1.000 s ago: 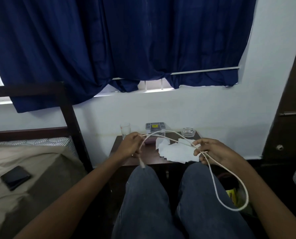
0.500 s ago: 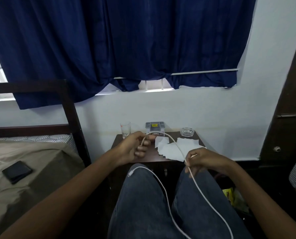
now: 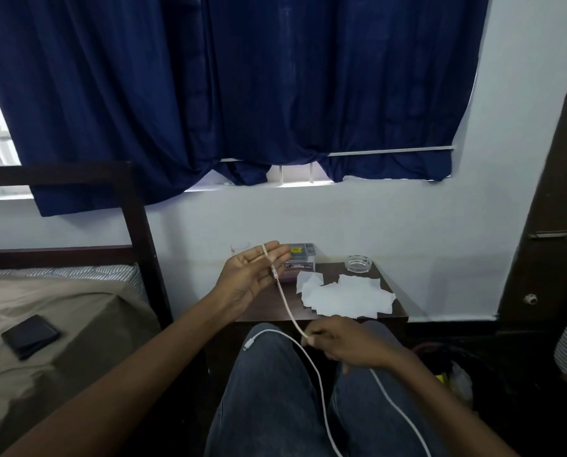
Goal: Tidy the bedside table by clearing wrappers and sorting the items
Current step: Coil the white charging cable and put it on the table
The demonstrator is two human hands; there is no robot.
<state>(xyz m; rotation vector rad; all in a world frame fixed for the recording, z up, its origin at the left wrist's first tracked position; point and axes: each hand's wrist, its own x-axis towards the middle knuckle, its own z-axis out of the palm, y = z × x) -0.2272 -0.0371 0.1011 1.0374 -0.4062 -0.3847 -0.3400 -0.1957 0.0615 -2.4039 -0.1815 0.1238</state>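
Step in hand, by judgement: coiling the white cable (image 3: 287, 305). This is best done by keeping the run taut between the hands and laying even turns over the straight fingers, so the free plug end on the lap does not snag. The left hand (image 3: 254, 275) is spread wide, palm up, over the near-left part of the bedside table (image 3: 330, 268), with the cable draped across it. The right hand (image 3: 345, 344), nearer and to the right, pinches the cable above the knees, and the slack trails near across the lap.
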